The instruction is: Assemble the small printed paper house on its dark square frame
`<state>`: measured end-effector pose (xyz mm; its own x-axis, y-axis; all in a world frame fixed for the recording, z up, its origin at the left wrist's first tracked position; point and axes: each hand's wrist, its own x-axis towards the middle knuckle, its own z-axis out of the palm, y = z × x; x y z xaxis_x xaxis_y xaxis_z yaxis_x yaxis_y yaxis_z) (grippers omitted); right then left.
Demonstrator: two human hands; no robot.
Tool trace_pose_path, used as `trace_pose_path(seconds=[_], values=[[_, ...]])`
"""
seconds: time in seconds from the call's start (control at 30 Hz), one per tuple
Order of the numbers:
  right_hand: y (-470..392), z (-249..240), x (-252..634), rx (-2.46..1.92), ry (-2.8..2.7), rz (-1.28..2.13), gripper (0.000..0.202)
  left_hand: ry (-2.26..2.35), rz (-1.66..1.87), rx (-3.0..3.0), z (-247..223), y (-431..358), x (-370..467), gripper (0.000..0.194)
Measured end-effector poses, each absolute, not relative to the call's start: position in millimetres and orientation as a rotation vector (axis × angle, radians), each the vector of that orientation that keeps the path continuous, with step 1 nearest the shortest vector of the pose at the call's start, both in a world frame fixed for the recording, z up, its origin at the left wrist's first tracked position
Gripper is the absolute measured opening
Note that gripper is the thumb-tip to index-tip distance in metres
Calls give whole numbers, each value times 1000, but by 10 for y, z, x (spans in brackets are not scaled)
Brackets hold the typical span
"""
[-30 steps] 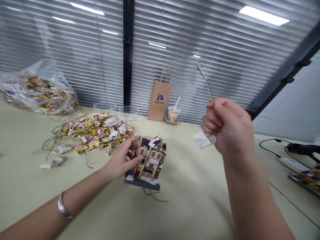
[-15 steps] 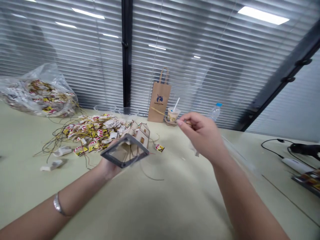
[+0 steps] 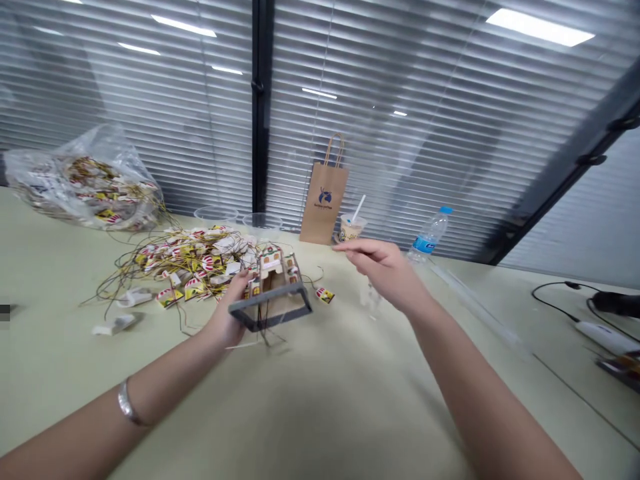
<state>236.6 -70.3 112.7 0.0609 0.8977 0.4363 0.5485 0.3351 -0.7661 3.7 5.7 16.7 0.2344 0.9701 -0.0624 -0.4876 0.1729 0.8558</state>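
Tilting its dark grey base toward the camera, the little model house [image 3: 273,290] sat lifted just off the table [image 3: 320,400], held by the left hand [image 3: 227,317], whose fingers curled around its left wall and base edge. It looked light and hollow, likely thin card or wood with painted fronts and white roof trim, so it would probably crush or shed small parts under a hard squeeze; the stiff base frame seemed the safest place to grip. Thin wires [image 3: 273,333] trailed from its underside and could snag.

The right hand [image 3: 387,273] hovered just to the right of the house, palm down, fingers loosely half open and pointing left. Whether it pinched anything fine between the fingertips could not be told; no solid object showed in it.

Just behind the house lay a loose heap of small red-and-yellow pieces tangled with wire [image 3: 190,263], and 1 stray piece [image 3: 325,295] lay beside the house. Further left, a clear plastic bag [image 3: 85,180] held many more of the same pieces. 2 clear shallow cups [image 3: 235,217] stood behind the heap; their contents could not be made out. By the blinds stood a brown paper bag [image 3: 325,200], contents hidden, a drink cup [image 3: 353,227] with a straw, and a water bottle [image 3: 429,237], apparently partly filled.
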Motion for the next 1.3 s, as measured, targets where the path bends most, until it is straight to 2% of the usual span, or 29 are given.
trace_pose_path(seconds=[0.13,0.3,0.57,0.67,0.77,0.93,1.1,1.2,1.3], values=[[-1023,1350,2376,-1445,-1971,-40,18,946,1216,1170,236,-22,36,41],[-1195,1424,2250,-1370,-2187,-203,18,1030,1147,1588,218,-84,25,48],[-987,1208,2054,-1369,-2339,57,14,1028,1051,1691,200,-95,38,52],[-805,968,1925,-1443,-2532,-26,15,1043,1001,1715,175,-71,33,53],[-677,760,1819,-1339,-2715,-56,19,1091,951,1709,123,-20,26,54],[-649,674,1820,-1320,-2568,349,19,1198,796,2063,128,42,18,39],[-591,651,1943,-1389,-2452,617,17,1256,802,2316,422,-53,-62,38],[-555,649,1988,-1426,-2433,709,15,987,931,2586,587,-289,-118,40],[-542,667,2003,-1390,-2443,755,13,404,989,2867,557,-603,-111,34]])
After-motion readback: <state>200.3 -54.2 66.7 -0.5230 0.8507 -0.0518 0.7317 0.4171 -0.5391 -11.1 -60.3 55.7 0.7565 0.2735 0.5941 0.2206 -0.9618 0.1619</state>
